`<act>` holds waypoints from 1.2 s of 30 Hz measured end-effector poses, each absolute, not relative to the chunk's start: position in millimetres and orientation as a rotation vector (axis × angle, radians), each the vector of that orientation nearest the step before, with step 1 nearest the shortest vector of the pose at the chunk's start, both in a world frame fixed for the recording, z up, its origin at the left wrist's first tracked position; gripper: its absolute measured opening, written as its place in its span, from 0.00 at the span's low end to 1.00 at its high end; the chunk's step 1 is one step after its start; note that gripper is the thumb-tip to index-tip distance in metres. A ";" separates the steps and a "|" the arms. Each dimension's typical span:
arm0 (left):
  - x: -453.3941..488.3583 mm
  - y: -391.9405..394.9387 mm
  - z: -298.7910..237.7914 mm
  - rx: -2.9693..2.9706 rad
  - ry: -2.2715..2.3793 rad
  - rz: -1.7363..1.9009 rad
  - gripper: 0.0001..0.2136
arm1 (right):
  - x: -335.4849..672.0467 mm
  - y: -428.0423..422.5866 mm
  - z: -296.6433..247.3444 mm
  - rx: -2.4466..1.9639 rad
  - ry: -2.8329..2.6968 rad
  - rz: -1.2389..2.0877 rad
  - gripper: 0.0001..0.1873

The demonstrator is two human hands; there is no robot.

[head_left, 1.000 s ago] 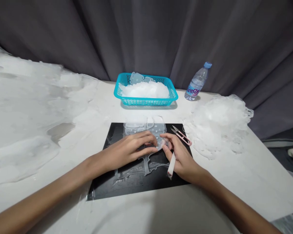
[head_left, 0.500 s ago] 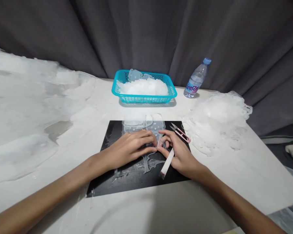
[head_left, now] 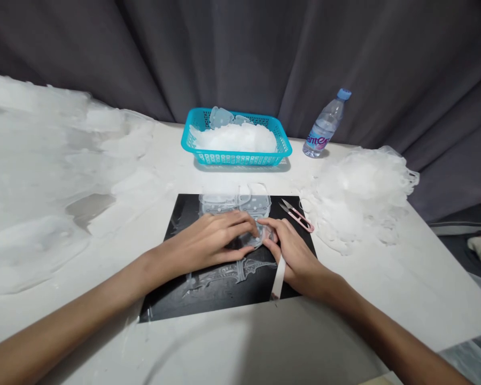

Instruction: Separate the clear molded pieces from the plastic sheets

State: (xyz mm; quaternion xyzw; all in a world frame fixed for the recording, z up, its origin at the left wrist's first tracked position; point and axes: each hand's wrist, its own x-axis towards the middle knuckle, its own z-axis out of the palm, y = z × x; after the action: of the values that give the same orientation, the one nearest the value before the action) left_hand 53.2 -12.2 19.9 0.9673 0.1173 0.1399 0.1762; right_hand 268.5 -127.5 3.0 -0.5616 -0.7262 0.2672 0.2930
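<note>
A translucent, frosted plastic-like piece lies under my fingertips on a black mat. My left hand reaches over from the left, its index finger and thumb pressing on the piece. On the other side my right hand has curled fingers at the piece's right edge. A flat white strip with a dark tip sticks out below that hand, gripped in it. Its upper end is hidden by the fingers. Thin clear scrap lies nearer me on the mat. Dotted translucent pieces lie at the mat's far edge.
Pink-handled thread snips rest at the mat's right corner. Behind stands a turquoise basket of white translucent pieces, with a water bottle beside it. Piles of translucent sheets and scrap flank the mat. A grey curtain hangs behind.
The clear scrap that ran up to my fingers now lies apart from them on the mat. The white strip has swung more upright. The piece shows more between my hands.
</note>
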 end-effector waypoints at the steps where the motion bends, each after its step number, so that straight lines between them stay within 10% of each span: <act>1: 53.3 -13.7 19.2 2.778 0.331 0.414 0.11 | 268.3 -127.5 2.7 -1.497 -1.924 0.714 0.19; 31: 58.6 -29.2 12.7 2.395 0.778 0.848 0.04 | 272.4 -128.1 5.9 -1.761 -1.702 0.559 0.25; 36: 58.9 -33.6 11.1 2.597 0.656 0.738 0.04 | 264.5 -127.2 12.0 -1.707 -1.782 0.531 0.09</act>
State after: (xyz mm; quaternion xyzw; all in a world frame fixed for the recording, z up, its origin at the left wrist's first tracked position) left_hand 58.9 -33.6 11.1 0.9193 0.2323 0.2614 0.1807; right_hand 264.5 -127.2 12.0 -0.6443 -0.6726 0.2003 0.3039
